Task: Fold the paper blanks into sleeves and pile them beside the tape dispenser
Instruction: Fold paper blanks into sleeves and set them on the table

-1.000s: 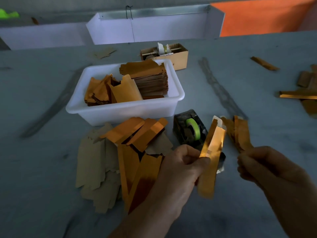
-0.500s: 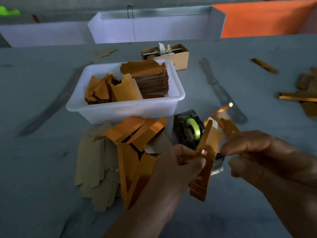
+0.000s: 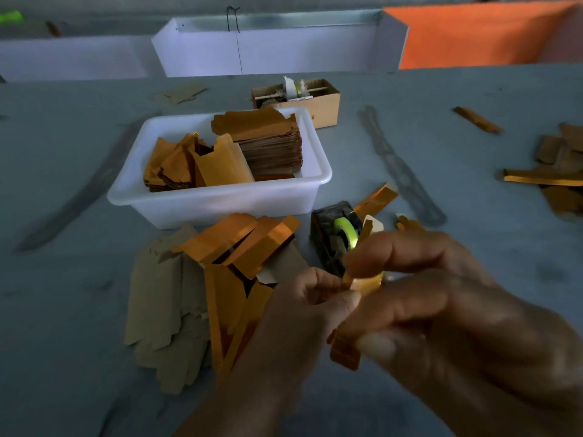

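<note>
- One white tub (image 3: 220, 206) is counted.
- One tape dispenser (image 3: 331, 238) is seen.
- One cardboard box (image 3: 325, 105) is noted.
- Two hands are counted: left hand (image 3: 296, 320), right hand (image 3: 441, 310).

Two bare hands and forearms enter from the bottom edge of the frame: the left hand (image 3: 296, 313) at lower centre, the right hand (image 3: 441, 310) at lower right. No sleeves, gloves, rings or watch show. The right one is blurred.

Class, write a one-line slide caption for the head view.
Both hands pinch a gold paper sleeve before the tape dispenser.
</note>
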The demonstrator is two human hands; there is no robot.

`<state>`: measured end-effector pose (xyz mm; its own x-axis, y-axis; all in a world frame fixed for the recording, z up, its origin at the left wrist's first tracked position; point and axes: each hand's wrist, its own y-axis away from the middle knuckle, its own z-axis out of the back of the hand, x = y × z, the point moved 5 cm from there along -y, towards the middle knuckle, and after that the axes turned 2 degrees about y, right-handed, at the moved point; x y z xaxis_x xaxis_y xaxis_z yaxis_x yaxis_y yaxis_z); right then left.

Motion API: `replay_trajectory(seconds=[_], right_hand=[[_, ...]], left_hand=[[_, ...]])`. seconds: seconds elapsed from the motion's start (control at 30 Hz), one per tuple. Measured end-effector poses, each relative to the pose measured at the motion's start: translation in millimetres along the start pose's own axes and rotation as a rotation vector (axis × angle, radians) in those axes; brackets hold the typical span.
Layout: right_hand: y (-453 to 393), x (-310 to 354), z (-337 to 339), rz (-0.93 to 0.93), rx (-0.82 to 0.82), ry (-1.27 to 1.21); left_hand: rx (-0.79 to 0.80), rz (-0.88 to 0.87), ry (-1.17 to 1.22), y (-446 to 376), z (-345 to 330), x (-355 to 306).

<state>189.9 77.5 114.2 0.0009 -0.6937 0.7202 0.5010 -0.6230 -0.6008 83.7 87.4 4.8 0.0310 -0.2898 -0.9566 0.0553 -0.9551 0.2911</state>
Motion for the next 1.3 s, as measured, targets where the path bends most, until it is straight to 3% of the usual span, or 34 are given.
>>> replay_trajectory(seconds=[0.1,0.17,0.33,0.53,0.73,1.3], right_hand=[[20.0,-24.0,7.4,-0.235,-0.138,0.085],[22.8,-34.6,6.8,-0.279,-0.157,0.092],[27.6,-46.0,-0.6,-0.46,-0.118,-0.325],[19.0,-33.7,-3.5,-0.358,-0.117,-0.318],[27.5,-48.8,-5.0,-0.579,-0.129,-0.376],[34.0,-57.7,3.6,-0.688,-0.052,-0.234]], left_hand=[[0.007,-0.044,0.01,8.4,4.3,-5.3],[-0.001,-0.011,0.029,11.3,7.4,-7.0],[-0.014,-0.015,0.121,13.1,5.8,-9.7],[-0.03,-0.037,0.139,17.4,8.6,-18.5],[0.034,-0.053,0.154,21.0,6.5,-21.5],[0.04,-0.065,0.074,22.1,4.9,-18.1]])
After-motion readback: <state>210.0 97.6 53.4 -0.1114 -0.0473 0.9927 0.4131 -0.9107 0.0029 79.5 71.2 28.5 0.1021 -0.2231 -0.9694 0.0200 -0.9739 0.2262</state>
